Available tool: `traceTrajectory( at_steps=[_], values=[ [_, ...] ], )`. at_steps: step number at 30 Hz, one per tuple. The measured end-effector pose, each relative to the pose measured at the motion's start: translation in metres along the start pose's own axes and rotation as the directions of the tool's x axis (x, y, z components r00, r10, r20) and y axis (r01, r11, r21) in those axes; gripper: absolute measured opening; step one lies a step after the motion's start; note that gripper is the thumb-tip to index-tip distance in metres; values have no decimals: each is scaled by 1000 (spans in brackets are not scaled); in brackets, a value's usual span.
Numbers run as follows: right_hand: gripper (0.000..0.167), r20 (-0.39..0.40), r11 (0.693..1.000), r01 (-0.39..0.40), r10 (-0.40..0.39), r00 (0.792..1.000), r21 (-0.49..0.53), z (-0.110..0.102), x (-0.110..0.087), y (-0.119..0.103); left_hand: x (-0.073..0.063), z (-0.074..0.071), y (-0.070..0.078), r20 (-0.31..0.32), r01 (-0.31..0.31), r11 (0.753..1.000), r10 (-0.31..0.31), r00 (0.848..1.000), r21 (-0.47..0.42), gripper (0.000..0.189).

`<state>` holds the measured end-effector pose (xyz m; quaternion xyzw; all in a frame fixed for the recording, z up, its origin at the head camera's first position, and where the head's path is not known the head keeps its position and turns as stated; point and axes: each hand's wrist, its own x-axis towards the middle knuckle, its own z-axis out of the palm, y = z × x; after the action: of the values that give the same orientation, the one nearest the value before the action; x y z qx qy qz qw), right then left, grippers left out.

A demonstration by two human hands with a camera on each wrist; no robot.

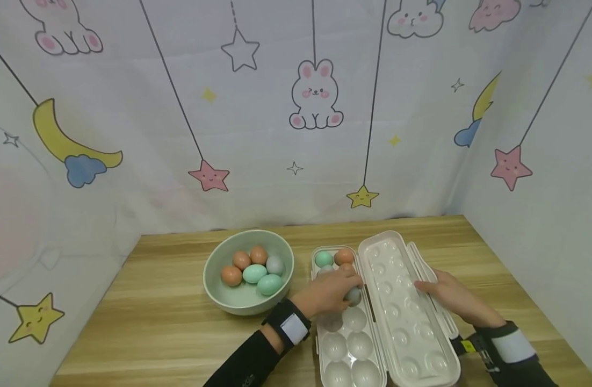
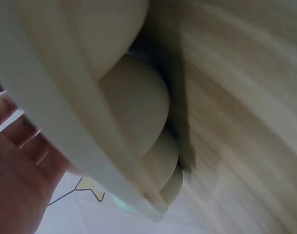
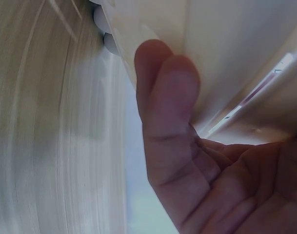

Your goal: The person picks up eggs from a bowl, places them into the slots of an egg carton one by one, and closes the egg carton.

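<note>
An egg carton (image 1: 346, 328) lies open on the table, with its lid (image 1: 390, 306) folded out to the right. Over its middle, my left hand (image 1: 331, 290) curls its fingers round a pale grey egg (image 1: 354, 296) at one of the cups; the hand hides part of the egg. In the far cups sit a green egg (image 1: 323, 259), a brown egg (image 1: 344, 256) and others partly covered by the hand. My right hand (image 1: 457, 295) grips the lid's outer edge, thumb on top. The right wrist view shows its fingers (image 3: 172, 92) against the pale plastic.
Left of the carton stands a light green bowl (image 1: 214, 293) holding several brown, green and grey eggs. The wooden table (image 1: 146, 317) ends at a printed cloth backdrop (image 1: 262, 140) behind and at both sides. Cups nearest me in the carton hold no eggs.
</note>
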<state>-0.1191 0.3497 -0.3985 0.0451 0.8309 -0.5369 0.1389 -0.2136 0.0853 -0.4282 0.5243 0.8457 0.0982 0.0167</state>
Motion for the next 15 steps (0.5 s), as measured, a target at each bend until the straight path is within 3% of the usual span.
traceTrajectory(
  at_steps=[15],
  values=[
    [63, 11, 1000, -11, 11, 1000, 7, 0, 0, 0, 1, 4, 0, -2, 0, 1000, 0, 1000, 13, 38]
  ],
)
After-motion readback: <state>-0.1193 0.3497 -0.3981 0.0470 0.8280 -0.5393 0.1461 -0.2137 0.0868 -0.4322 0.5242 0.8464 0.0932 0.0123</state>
